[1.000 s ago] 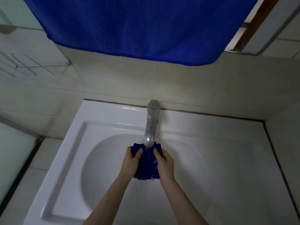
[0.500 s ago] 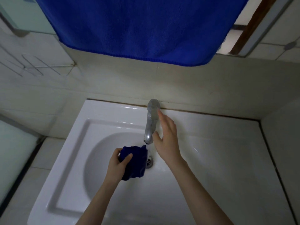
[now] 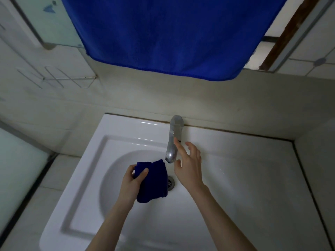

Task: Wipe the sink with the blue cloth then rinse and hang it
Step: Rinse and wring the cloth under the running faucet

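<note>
My left hand [image 3: 133, 180] grips the bunched blue cloth [image 3: 154, 180] over the sink [image 3: 126, 142] bowl, centre frame, just left of the drain [image 3: 171, 183]. My right hand [image 3: 188, 169] has fingers spread and holds nothing, just beside the tap [image 3: 173, 142] spout; can't tell if it touches. Big blue towel [image 3: 163, 33] hangs across top of frame

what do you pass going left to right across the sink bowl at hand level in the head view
left hand → blue cloth, gripped by that hand → drain → right hand, fingers spread. The tap is left out: it overlaps the drain and the right hand.
</note>
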